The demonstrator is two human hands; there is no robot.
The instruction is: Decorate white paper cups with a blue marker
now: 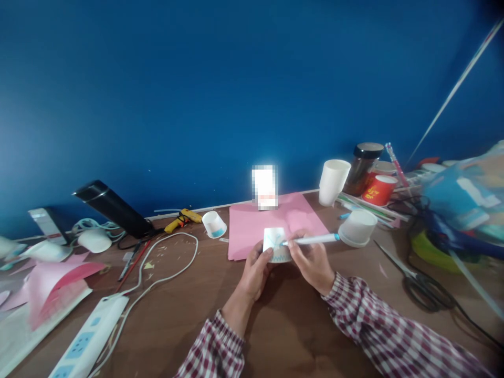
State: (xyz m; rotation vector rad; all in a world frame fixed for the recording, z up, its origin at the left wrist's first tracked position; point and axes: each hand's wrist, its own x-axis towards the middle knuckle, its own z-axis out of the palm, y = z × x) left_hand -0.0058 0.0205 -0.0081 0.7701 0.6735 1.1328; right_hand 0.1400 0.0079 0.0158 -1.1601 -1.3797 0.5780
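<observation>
My left hand (256,268) grips a white paper cup (271,240) with its thumb on the near side. Blue drawn lines and a blue zigzag band mark the cup's wall. My right hand (313,261) holds a white marker (317,239), its blue end pointing right and its tip at the cup's face. Whether the tip touches the wall is too small to tell. Both hands are over the near edge of a pink paper sheet (244,220). Left of the sheet, another white cup with a blue band (213,224) lies tilted.
At right stand stacked paper cups (334,181), an upturned cup (357,227), a dark-lidded jar (364,165), a red cup (379,190) and scissors (419,286). At left are a black cylinder (116,207), a yellow tool (183,219), a power strip (88,338) and its looping white cord (157,286).
</observation>
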